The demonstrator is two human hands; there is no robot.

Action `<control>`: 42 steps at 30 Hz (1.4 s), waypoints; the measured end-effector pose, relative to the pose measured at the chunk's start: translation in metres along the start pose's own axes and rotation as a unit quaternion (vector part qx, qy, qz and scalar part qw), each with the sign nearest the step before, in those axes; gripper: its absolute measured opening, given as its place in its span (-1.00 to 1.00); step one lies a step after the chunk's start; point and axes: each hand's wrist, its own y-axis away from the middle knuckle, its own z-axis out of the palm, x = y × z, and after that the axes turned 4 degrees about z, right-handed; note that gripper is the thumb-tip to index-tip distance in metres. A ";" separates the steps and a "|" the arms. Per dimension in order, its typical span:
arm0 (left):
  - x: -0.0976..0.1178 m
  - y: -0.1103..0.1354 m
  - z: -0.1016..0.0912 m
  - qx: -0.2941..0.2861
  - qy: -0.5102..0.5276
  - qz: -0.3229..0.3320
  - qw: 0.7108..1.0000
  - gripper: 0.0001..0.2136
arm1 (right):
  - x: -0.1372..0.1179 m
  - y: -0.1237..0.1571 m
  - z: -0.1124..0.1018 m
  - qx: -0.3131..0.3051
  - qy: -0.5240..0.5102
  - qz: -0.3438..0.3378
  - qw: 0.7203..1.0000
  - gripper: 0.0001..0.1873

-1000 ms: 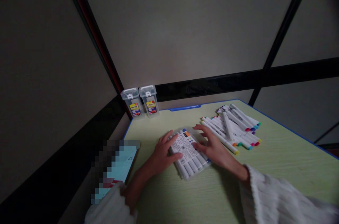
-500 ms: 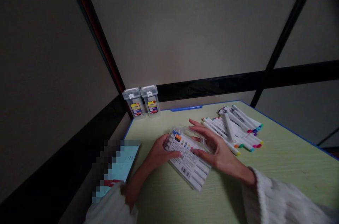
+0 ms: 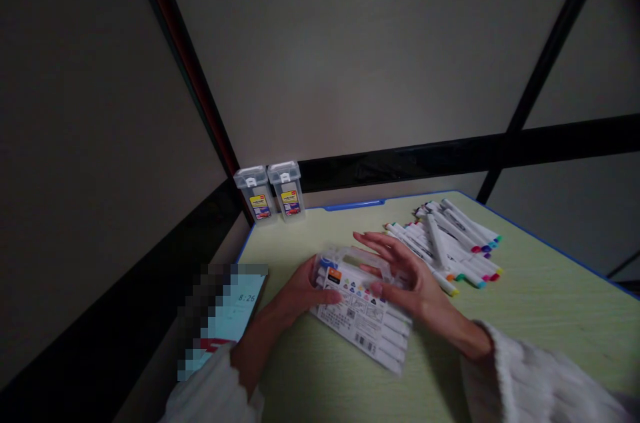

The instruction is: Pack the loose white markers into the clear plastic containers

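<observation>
Taking the clock as centred on the clear plastic case of white markers (image 3: 357, 323), the left hand (image 3: 300, 290) comes in from 8 o'clock and grasps the case's left end, thumb flat on the printed face, other fingers hidden behind. The right hand (image 3: 415, 286) reaches in from 4 o'clock, wrist low, thumb on the face and fingers stretched towards 10 o'clock past the handle; whether it grips firmly, I cannot tell. White textured sleeves (image 3: 540, 376) cover both forearms.

The case's label has an orange patch, small coloured marks and a barcode; its wording is too blurred to read. At 8 o'clock, a partly pixelated pale-blue screen (image 3: 240, 310) reads "8:26". Two lidded translucent plastic boxes (image 3: 289, 193) at 11 o'clock bear yellow labels, too small to read.

The case is tilted above the pale green, blue-edged counter (image 3: 540, 330), its long axis from 10 to 4 o'clock, handle side towards 1. Loose white markers with coloured ends (image 3: 440, 240) lie heaped at 2 o'clock.
</observation>
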 end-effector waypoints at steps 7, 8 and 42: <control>-0.004 -0.003 0.003 0.072 0.002 0.030 0.997 -0.45 | 0.007 -0.002 0.000 0.084 0.012 0.045 0.995 -0.52; -0.004 -0.003 0.004 0.083 -0.001 0.035 0.996 -0.44 | 0.008 -0.002 0.000 0.098 0.033 0.040 0.994 -0.53; -0.019 -0.006 0.000 0.178 -0.248 0.321 0.896 -0.55 | 0.031 -0.007 -0.010 0.102 0.167 -0.060 0.979 -0.66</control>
